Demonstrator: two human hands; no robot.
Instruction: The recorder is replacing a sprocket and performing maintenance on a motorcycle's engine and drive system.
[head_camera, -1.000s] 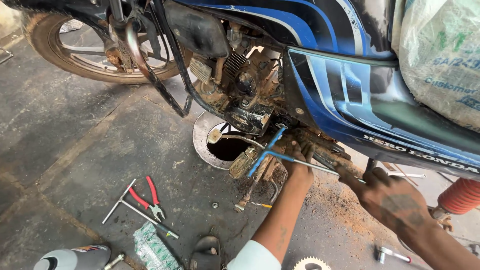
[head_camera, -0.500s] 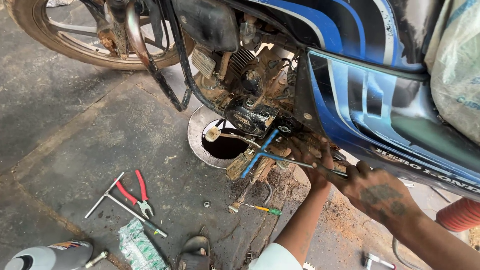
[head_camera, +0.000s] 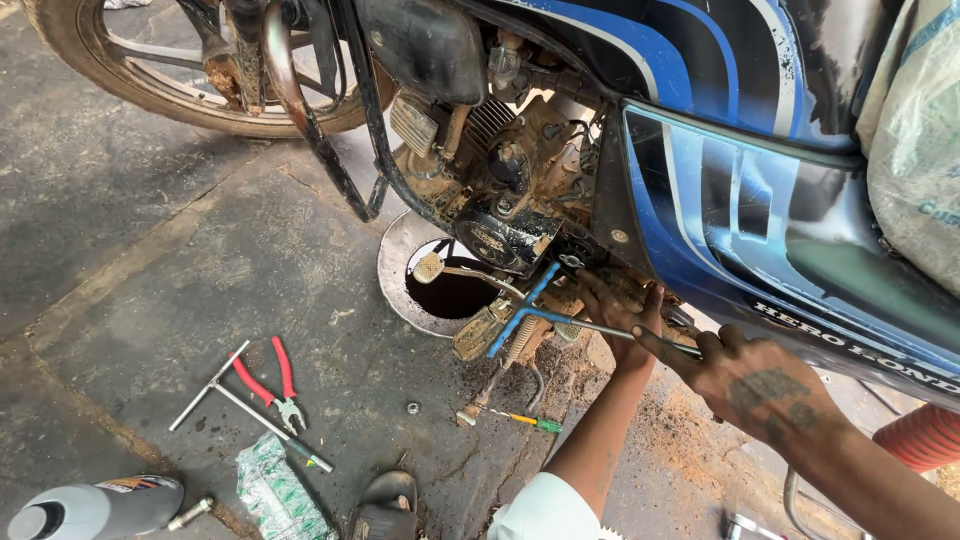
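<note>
Left hand (head_camera: 612, 312) fingers curled on the motorcycle engine (head_camera: 505, 215); right hand (head_camera: 750, 385) fingers closed around blue T-handle wrench (head_camera: 545, 318)

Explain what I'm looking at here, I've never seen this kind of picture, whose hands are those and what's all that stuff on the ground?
This is one view from a camera worn on a person's head, looking down at their own two bare hands. They crouch beside a blue motorcycle on a concrete floor. The left hand reaches in under the engine, and the right hand grips the metal shaft of a blue T-handle wrench. Under the engine sits a round metal pan with dark liquid. On the floor lie red pliers, a second T-handle wrench, a small screwdriver, a grey bottle, a crumpled wrapper and a sandal.
</note>
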